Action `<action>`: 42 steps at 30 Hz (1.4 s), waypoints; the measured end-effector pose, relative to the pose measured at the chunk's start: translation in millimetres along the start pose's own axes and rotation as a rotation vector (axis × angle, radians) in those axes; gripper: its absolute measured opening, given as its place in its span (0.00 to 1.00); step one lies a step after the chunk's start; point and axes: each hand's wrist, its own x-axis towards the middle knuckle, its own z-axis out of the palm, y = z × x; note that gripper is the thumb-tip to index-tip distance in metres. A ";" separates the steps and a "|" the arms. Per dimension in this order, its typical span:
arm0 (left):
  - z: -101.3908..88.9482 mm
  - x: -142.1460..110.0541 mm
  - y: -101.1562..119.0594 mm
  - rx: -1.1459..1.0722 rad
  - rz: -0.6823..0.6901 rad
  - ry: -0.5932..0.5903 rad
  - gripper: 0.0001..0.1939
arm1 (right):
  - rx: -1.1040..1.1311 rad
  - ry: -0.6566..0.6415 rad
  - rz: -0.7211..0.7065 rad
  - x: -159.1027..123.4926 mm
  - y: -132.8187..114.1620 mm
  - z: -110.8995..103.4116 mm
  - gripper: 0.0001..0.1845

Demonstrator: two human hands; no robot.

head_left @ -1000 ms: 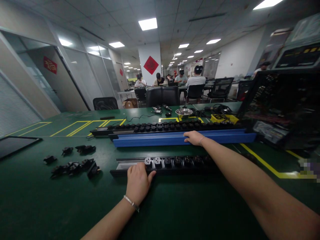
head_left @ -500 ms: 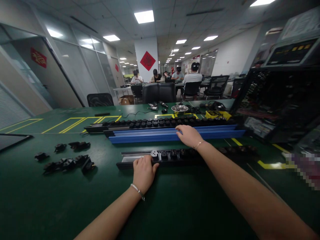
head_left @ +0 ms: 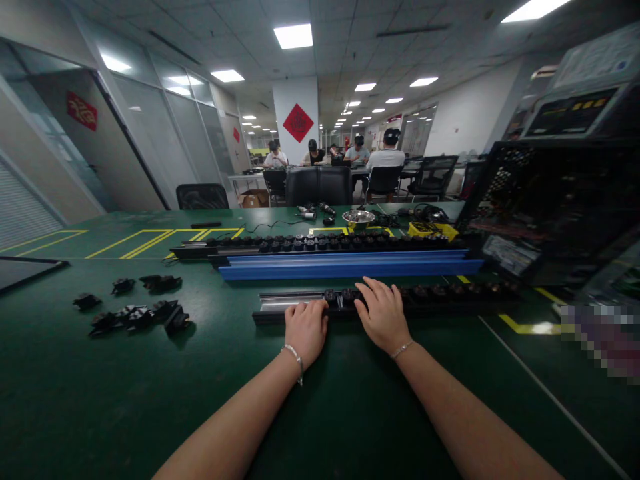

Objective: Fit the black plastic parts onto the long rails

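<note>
A long black power strip (head_left: 270, 319) lies across the green table in front of me. Its channel is bare silver at the left end, with a row of black sockets (head_left: 420, 291) to the right. My left hand (head_left: 306, 330) is wrapped over the near edge of the strip, left of the sockets. Just right of it, my right hand (head_left: 384, 317) lies over the strip with its fingers spread and hides some sockets. Whether those fingertips press on the strip I cannot tell. Behind both hands runs a long blue channel (head_left: 345, 270), which neither touches.
Several loose black sockets (head_left: 137, 317) lie left. More socket-filled strips (head_left: 285, 245) stand behind the blue channel. Farther back are a metal bowl (head_left: 359, 218), a yellow tray (head_left: 433, 230) and cables. A dark open-frame rack (head_left: 530, 213) rises at right. People sit at distant tables.
My right hand has left the blue channel and come back to the near power strip. That strip has slid rightward with my left hand on it.
</note>
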 end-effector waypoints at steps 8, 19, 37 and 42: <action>-3.5 0.0 2.9 -0.033 0.021 0.028 0.18 | -0.022 -0.088 -0.053 -3.7 0.6 4.3 0.22; 3.4 -0.1 7.4 0.120 0.113 -0.010 0.27 | -0.062 -0.094 -0.065 -5.6 3.4 12.1 0.30; -1.8 -2.4 4.7 0.216 0.078 0.003 0.23 | -0.051 -0.088 -0.042 -4.4 3.8 12.6 0.27; -1.4 -1.3 -2.0 0.203 0.039 -0.012 0.25 | -0.049 -0.076 -0.038 -2.9 4.8 13.9 0.26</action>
